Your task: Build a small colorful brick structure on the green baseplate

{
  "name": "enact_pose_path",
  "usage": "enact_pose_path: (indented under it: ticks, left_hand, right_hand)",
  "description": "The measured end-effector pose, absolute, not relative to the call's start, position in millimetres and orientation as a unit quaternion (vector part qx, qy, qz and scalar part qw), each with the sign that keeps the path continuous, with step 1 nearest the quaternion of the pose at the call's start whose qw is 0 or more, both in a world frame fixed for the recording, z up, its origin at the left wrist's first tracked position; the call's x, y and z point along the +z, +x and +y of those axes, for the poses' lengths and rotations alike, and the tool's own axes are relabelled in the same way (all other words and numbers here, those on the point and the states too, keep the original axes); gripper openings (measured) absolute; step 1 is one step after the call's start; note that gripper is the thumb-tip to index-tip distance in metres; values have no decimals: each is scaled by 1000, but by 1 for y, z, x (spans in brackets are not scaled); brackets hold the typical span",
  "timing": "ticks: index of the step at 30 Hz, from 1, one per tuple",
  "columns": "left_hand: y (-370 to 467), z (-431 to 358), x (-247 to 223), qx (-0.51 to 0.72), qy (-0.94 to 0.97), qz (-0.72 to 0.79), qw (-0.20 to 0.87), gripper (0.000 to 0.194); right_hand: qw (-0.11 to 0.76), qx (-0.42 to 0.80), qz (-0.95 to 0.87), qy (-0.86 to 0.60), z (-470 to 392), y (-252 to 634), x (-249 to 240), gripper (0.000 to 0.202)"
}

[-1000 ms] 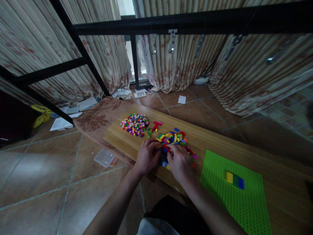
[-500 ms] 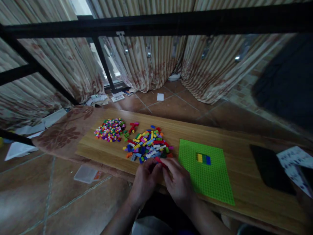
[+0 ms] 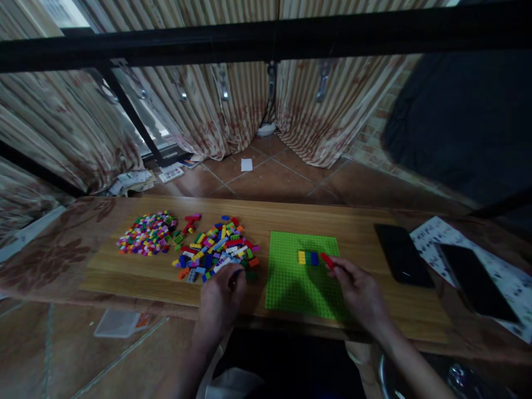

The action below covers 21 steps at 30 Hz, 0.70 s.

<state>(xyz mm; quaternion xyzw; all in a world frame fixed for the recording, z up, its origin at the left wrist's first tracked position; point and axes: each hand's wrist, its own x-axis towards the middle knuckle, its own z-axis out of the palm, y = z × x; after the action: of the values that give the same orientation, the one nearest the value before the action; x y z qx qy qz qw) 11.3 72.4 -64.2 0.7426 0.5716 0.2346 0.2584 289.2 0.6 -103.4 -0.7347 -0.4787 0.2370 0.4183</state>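
My right hand (image 3: 358,288) pinches a red toy brick (image 3: 327,260) over the green baseplate (image 3: 286,288). That brick is just right of a short row of yellow, green and blue bricks (image 3: 308,258) on the plate; I cannot tell whether it touches the plate. My left hand (image 3: 222,296) is at the near edge of a loose pile of mixed bricks (image 3: 220,246). Its fingers are curled together, and what they hold, if anything, is hidden.
A second heap of smaller colourful bricks (image 3: 147,234) lies at the left of the wooden board (image 3: 174,291). To the right are a black flat slab (image 3: 403,255), a patterned sheet (image 3: 436,233) and a dark phone-like device (image 3: 477,282). A clear plastic box (image 3: 116,323) rests on the floor.
My hands, together on the red brick before, have parted. The right hand has carried the brick to the baseplate, while the left is by the pile. The view has turned right.
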Motion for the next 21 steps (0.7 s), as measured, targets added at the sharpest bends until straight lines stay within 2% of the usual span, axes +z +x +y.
enact_pose_path:
  ticks: [5, 8, 11, 14, 17, 21]
  left_hand:
    - [-1, 102, -71, 128, 772, 617, 83, 25]
    - [-4, 109, -73, 69, 769, 634, 38, 29]
    - [4, 107, -70, 72, 771, 633, 16, 30]
    - [31, 106, -67, 141, 788, 597, 52, 26]
    - [72, 113, -71, 182, 821, 512, 176, 23]
    - [122, 129, -84, 176, 819, 452, 306, 24]
  right_hand:
    - [376, 222, -517, -736, 28, 314, -101, 28]
    - [330, 219, -576, -715, 50, 313, -96, 26]
    - [290, 219, -620, -696, 65, 310, -94, 25]
    - [264, 213, -644, -685, 70, 307, -95, 24]
    - [252, 201, -653, -686, 70, 306, -97, 22]
    - [249, 191, -661, -681, 71, 306, -100, 21]
